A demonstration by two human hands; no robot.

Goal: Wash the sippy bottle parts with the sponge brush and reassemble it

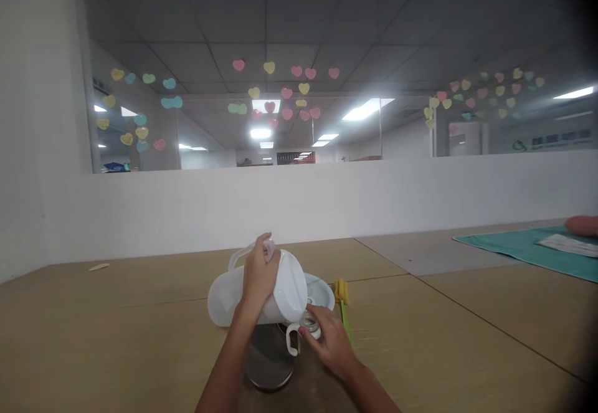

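My left hand (260, 274) is closed around a white plastic pitcher (228, 294) near its handle. The pitcher lies tipped over sideways in the air, its lidded end pointing right. Below that end, the fingers of my right hand (329, 336) are closed on a small cup (310, 322) with a white hooked handle (291, 340). Whether any liquid passes between them I cannot tell. Under the pitcher is a dark grey round tray (270, 363). Behind the cup a pale plate (322, 289) shows, partly covered by the pitcher.
Just right of the plate lies a yellow sponge brush (341, 291) with a green handle. A teal cloth (509, 250) with a white sheet (567, 245) is spread at the far right. Toward the left back lies a small flat, pale piece (99, 267). A white wall (196, 207) borders the table.
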